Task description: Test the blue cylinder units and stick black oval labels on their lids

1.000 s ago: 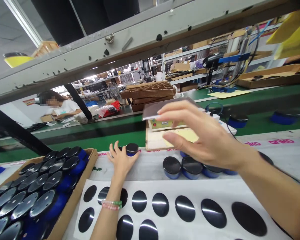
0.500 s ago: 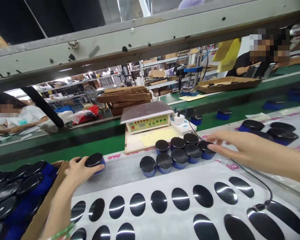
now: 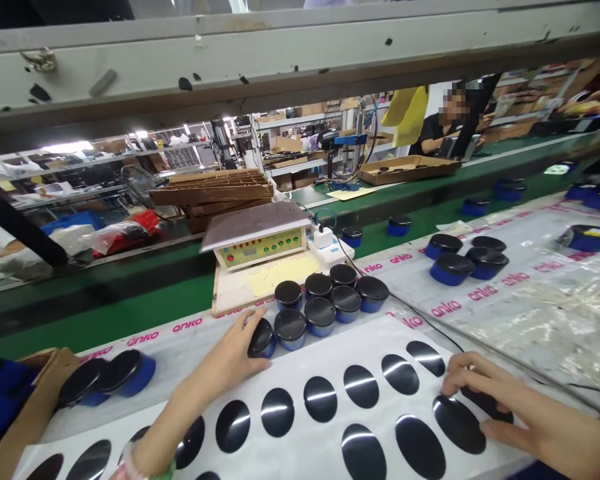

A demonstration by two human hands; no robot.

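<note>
My left hand [image 3: 233, 350] curves round a blue round tub with a black lid [image 3: 261, 338], thumb on the near side and fingers on the far side. That tub stands at the left end of a cluster of similar tubs [image 3: 321, 316]. My right hand [image 3: 500, 400] hovers low at the right end of a white sheet [image 3: 325, 363] bearing rows of glossy black oval discs [image 3: 320, 399]. Its fingers are bent, with thumb and fingertips apart beside a black disc [image 3: 459, 424]; whether they touch it I cannot tell. Part of another disc is hidden beneath this hand.
Two lidded tubs [image 3: 127, 372] stand left, near a cardboard box [image 3: 50, 400] of more tubs. A control box [image 3: 260, 240] and power strip [image 3: 330, 248] are behind. Tubs ride a green conveyor [image 3: 180, 293]. A black cable [image 3: 430, 320] crosses rightward. A co-worker [image 3: 443, 127] sits beyond.
My left hand has left the tub at the left and moved right to the cluster. My right hand has let go of the cluster's right-end tub and come down to the discs. The view has turned right.
</note>
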